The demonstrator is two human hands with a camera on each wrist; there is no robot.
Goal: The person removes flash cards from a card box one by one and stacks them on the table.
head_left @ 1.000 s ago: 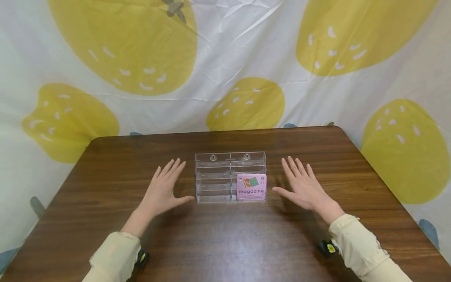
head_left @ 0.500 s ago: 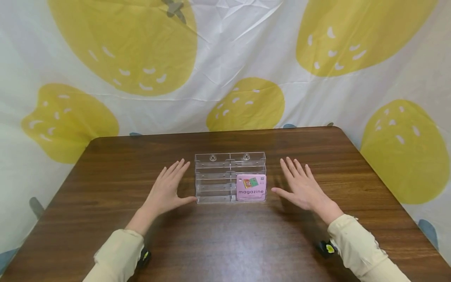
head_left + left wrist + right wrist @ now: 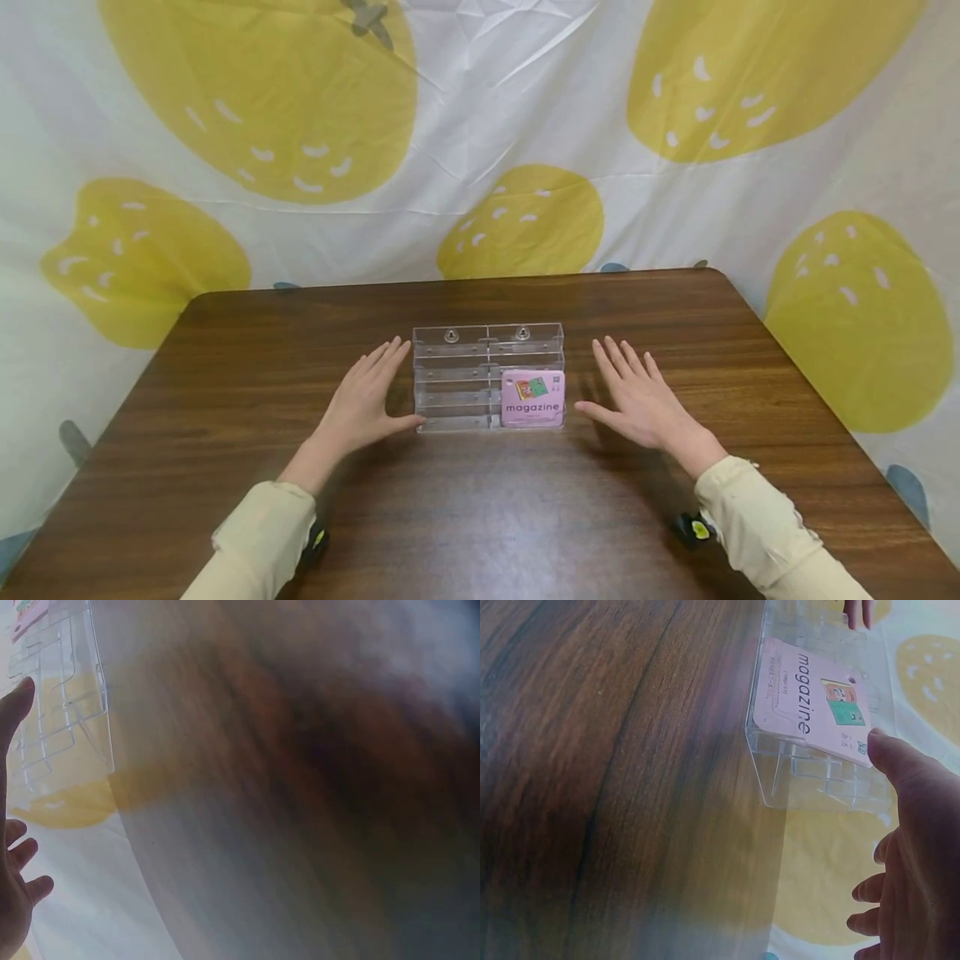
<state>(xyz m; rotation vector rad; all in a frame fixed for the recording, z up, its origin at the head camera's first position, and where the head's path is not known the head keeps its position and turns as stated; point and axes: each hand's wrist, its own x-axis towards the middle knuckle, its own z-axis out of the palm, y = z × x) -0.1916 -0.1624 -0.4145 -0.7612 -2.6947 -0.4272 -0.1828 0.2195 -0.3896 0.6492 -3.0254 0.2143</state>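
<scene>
A clear plastic tiered card rack (image 3: pixel 452 375) with two columns of pockets stands mid-table. In its front right pocket sits a pink card (image 3: pixel 532 398) printed "magazine", also plain in the right wrist view. My left hand (image 3: pixel 365 402) is spread at the rack's left side, its thumb tip at the lower left corner; whether it touches I cannot tell. On the other side my right hand (image 3: pixel 640 402) is spread with straight fingers, a small gap between its thumb and the rack in the head view. Neither hand holds anything.
The brown wooden table (image 3: pixel 480 517) reaches back to a white cloth (image 3: pixel 300 237) with yellow fruit prints, which hangs behind and along both sides. Pale sleeves (image 3: pixel 262 533) cover both forearms, with a dark device at each wrist.
My left hand has moved right, closer to the rack, and its thumb now overlaps the rack's corner. The right hand has shifted very slightly left. The rack and card stay in place.
</scene>
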